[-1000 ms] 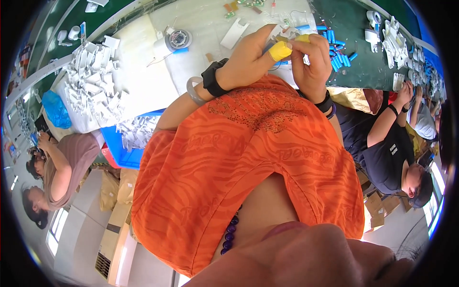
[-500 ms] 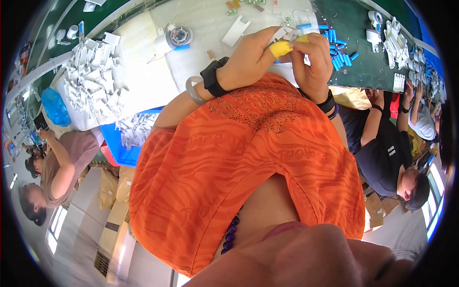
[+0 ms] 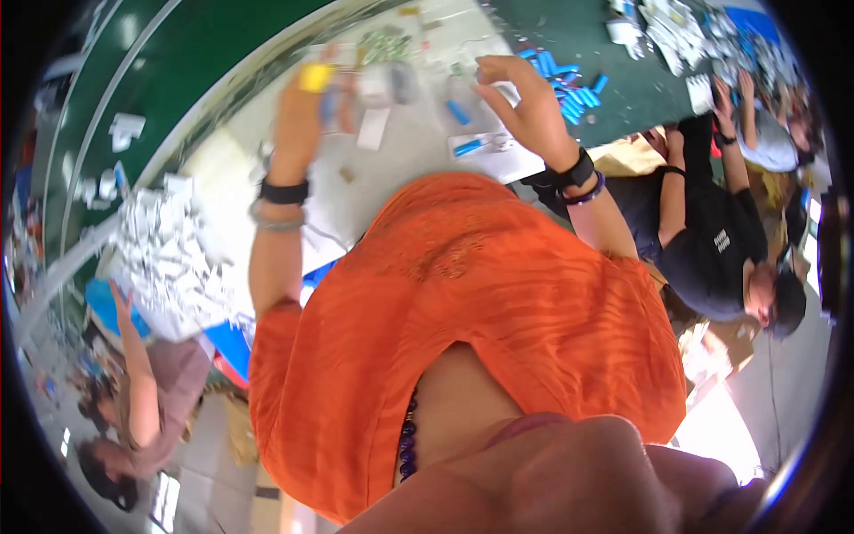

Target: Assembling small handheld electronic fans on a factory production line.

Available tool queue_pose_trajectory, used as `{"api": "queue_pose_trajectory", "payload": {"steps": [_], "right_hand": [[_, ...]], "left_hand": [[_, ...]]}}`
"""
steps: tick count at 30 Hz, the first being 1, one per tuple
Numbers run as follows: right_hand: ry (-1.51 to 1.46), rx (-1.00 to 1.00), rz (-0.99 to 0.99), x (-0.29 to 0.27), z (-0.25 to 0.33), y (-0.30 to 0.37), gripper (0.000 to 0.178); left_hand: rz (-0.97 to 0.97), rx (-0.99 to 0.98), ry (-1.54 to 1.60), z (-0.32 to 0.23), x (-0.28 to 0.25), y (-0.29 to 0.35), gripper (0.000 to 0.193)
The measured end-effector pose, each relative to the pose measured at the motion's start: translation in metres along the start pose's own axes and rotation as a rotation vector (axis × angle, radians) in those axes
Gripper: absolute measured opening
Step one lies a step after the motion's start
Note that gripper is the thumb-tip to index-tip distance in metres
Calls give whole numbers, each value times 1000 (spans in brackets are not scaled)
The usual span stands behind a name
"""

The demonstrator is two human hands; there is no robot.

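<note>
My left hand (image 3: 298, 125) is raised over the left part of the work sheet, smeared by motion, with yellow wrapping (image 3: 316, 77) on a finger. Beside its fingers are blurred blue and orange shapes; whether it holds them I cannot tell. My right hand (image 3: 534, 111) hovers at the right, thumb and forefinger apart, with nothing visible between them. Below it on the sheet lie a white housing (image 3: 511, 162) with a blue cylindrical cell (image 3: 470, 147) and another loose blue cell (image 3: 458, 112). Between the hands sit a blurred white-and-grey part (image 3: 387, 84) and a flat white plastic piece (image 3: 373, 129).
Blue cells (image 3: 578, 98) lie in a pile on the green table at right. Small green circuit boards (image 3: 387, 44) are at the far side. A heap of white plastic parts (image 3: 173, 249) covers the left. Co-workers sit at both sides, one in black (image 3: 712, 222).
My hands were together over a small white part; now they are apart, the left swung to the left. A white housing with a blue cell now lies on the sheet. The view has turned.
</note>
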State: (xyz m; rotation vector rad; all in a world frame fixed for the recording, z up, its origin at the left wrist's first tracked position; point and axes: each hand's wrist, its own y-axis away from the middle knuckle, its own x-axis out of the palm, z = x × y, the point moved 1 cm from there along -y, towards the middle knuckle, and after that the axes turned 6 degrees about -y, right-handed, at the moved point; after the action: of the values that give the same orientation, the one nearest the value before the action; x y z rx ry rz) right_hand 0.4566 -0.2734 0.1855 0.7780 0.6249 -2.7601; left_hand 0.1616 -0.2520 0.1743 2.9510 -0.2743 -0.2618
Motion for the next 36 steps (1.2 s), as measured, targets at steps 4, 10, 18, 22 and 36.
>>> {"api": "queue_pose_trajectory", "payload": {"steps": [4,10,18,22,36], "right_hand": [[31,331,-247,-53,-90,9,26],[427,627,-659,-173,-250,45,38],[596,804,-849,-237,-350,30,51],[-20,1173,-945,-253,-376,34,52],[-397,448,-687,-174,-129,-2,29]], "left_hand": [[-214,-100,247,21,-75,-56,45],[-447,-81,-210,111,-211,-124,32],[-394,-194,-1071,188,-305,-93,37],[-352,-21,-1334,171,-261,-69,37],[-25,140,-165,6,4,-35,29]]}}
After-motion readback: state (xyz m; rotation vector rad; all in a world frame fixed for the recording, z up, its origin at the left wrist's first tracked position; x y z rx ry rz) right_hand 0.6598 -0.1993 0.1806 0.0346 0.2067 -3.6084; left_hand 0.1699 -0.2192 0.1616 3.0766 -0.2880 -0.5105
